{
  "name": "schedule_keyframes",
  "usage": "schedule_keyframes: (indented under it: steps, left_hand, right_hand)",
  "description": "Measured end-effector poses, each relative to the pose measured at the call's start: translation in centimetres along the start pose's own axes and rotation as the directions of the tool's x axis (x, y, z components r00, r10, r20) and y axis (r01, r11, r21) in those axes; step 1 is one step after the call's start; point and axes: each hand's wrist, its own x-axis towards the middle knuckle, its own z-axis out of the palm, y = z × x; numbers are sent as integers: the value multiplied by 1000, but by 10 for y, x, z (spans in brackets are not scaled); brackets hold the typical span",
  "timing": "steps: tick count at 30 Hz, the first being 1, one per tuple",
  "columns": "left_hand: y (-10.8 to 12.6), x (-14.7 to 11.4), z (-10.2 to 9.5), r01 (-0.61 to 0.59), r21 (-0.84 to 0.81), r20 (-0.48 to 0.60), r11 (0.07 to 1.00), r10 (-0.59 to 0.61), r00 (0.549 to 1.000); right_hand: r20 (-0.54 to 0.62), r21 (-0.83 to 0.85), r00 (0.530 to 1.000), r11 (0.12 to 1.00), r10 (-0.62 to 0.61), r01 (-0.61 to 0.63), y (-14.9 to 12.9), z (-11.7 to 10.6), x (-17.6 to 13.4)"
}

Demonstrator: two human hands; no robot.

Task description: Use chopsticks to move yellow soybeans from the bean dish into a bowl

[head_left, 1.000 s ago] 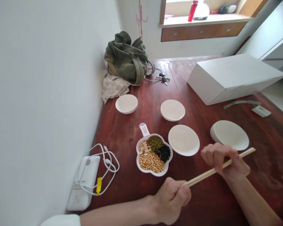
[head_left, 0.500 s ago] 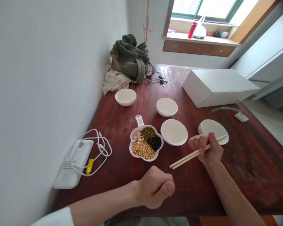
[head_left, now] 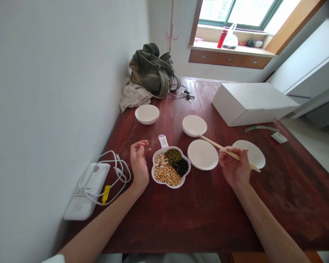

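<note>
We judge the step in hand to be settling the chopsticks (head_left: 212, 142), which our right grip (head_left: 235, 170) grasps with their tips pointing away, by the rim of the far middle bowl (head_left: 194, 125); we cannot tell whether they touch it. To do this well, we should keep the two tips level, brace the lower stick and let only the upper one swing. Our left grip (head_left: 139, 166) is empty, its fingers loosely curled, just left of the flower-shaped dish (head_left: 174, 187). That dish sits on the worktop (head_left: 186, 219), holding soybeans (head_left: 167, 176), mung beans (head_left: 173, 156), black beans (head_left: 181, 167) and pale seeds (head_left: 160, 160). Any steadying touch on its rim ought to be light, so nothing spills.

Half a second ago our left was a fist in front of the dish, and the sticks pointed back towards it; now it has opened and moved leftward. The dish and bowls lie unchanged.
</note>
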Motion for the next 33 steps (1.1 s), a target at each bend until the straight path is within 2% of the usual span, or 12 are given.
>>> schedule_keyframes:
  steps: [1,3,6,8,13,17,22,26,33]
  left_hand:
    - [-3,1,1,100,-37,27,994,-99,995]
    - [-6,-1,4,204,-80,126,976,-193,973]
    - [-6,-8,7,235,-84,271,968,-204,941]
    - [-6,-12,9,245,-64,318,967,-213,924]
    - [-7,-13,8,264,55,286,963,-269,920]
    - [-6,-10,7,331,87,296,940,-342,892]
    - [-5,-11,8,326,97,358,940,-339,870]
    - [-6,-12,9,291,93,357,952,-304,883]
    - [-5,-16,12,362,-6,268,932,-347,899]
  right_hand:
    - [7,-22,1000,1000,-18,18,1,0,-1]
    - [15,-58,998,997,-59,59,3,1,-3]
    - [38,-56,997,996,-66,68,2,0,-3]
    - [55,-38,997,998,-48,50,2,-1,-3]
    - [6,-78,998,994,-70,70,6,-2,-2]
    - [-58,-141,988,981,-143,133,11,-3,1]
    - [-114,-146,982,981,-148,130,17,-9,6]
    - [-90,-161,993,985,-82,67,17,-12,7]
    - [-29,-193,992,974,-123,115,16,-10,7]
